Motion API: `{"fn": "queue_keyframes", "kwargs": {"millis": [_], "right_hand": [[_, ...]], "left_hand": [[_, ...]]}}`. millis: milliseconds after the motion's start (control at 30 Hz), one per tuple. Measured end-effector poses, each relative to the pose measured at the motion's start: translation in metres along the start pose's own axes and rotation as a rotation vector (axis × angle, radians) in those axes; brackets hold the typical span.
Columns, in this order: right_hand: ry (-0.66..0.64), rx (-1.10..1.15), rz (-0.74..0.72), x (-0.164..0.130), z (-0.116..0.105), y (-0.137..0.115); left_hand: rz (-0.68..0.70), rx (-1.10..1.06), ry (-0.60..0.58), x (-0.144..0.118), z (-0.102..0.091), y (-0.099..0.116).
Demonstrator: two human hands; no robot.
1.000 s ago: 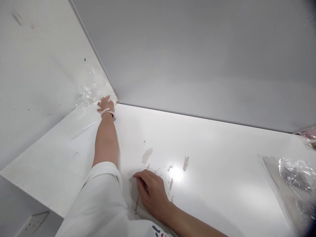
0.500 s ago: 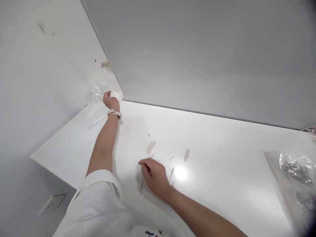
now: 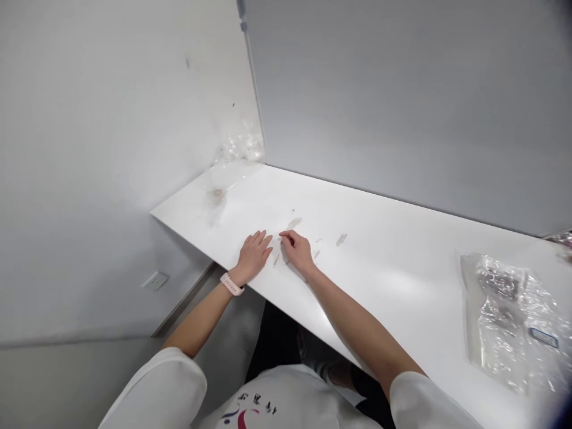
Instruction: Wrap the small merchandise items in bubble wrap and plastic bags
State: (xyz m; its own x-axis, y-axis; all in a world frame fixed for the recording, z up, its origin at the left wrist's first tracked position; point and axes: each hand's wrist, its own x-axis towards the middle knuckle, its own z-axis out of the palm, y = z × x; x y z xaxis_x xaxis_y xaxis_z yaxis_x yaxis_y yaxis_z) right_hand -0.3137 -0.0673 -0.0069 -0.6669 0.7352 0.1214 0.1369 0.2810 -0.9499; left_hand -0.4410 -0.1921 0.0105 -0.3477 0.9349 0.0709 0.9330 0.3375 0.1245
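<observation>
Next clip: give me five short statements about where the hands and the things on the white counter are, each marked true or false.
1. The left hand lies flat, palm down, on the white counter. True.
2. The right hand holds the clear plastic bag. False: the bag lies far off to the right, apart from both hands.
3. A pale pink wristband is on the left wrist. True.
4. Both hands are in the far corner. False: they rest near the counter's front edge, by the beige scuff marks.
5. Crinkled clear plastic film sits in the far corner against the wall. True.
</observation>
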Motion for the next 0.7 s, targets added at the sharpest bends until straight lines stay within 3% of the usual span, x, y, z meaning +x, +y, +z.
{"fn": "queue_keyframes", "kwargs": {"millis": [100,200,300,400,467,533,600,700], "right_hand": [[-0.015,0.015,0.005,-0.018,-0.006,0.001],[-0.027,0.032,0.012,-0.042,-0.014,0.001],[-0.022,0.04,0.005,-0.064,-0.02,-0.001],[-0.017,0.027,0.006,-0.077,-0.024,-0.004],[-0.013,0.011,0.01,-0.083,-0.025,-0.005],[-0.009,-0.004,0.016,-0.088,-0.027,-0.005],[-0.004,0.002,0.024,-0.093,-0.028,-0.005],[0.003,0.043,0.034,-0.098,-0.03,-0.003]], "left_hand": [[-0.053,0.041,0.116,-0.016,0.003,0.0],[-0.095,0.066,0.179,-0.02,-0.003,-0.013],[-0.203,0.101,0.253,-0.008,-0.013,-0.036],[-0.417,0.101,0.315,0.018,-0.025,-0.069],[-0.571,0.022,0.276,0.036,-0.029,-0.093],[-0.647,-0.09,0.158,0.05,-0.03,-0.113],[-0.62,-0.157,0.057,0.056,-0.027,-0.122],[-0.508,-0.169,0.019,0.052,-0.016,-0.111]]}}
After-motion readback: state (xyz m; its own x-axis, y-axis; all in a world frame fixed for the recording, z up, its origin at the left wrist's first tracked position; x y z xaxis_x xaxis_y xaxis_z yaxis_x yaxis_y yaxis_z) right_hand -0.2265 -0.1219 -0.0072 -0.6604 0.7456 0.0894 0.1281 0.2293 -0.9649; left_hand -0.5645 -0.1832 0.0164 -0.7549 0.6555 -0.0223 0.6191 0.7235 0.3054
